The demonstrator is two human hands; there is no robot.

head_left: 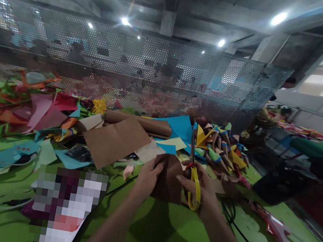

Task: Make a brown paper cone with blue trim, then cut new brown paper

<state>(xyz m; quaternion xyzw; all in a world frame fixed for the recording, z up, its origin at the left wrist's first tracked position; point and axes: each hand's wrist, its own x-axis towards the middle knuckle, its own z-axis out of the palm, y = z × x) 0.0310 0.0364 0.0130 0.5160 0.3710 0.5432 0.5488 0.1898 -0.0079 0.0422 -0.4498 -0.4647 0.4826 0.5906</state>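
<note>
A piece of dark brown paper (169,178) is pinched in my left hand (147,179), with the thumb on top. My right hand (200,186) is closed round yellow-handled scissors (195,191). Their blades point up and away from me, just beyond the paper's right edge; whether they are parted I cannot tell. The right fingers also lie close against the paper, which casts a shadow on the green table (156,237). Beyond my hands lie a larger brown paper sheet (117,140) and a blue sheet (182,126).
Heaped coloured paper (38,107) covers the left side. Folded paper cones (219,148) are piled behind my right hand. A pink-red glue gun (279,233) with a black cord lies at right. A blurred-out flat object (71,209) is at front left. A perforated metal screen (146,64) stands behind.
</note>
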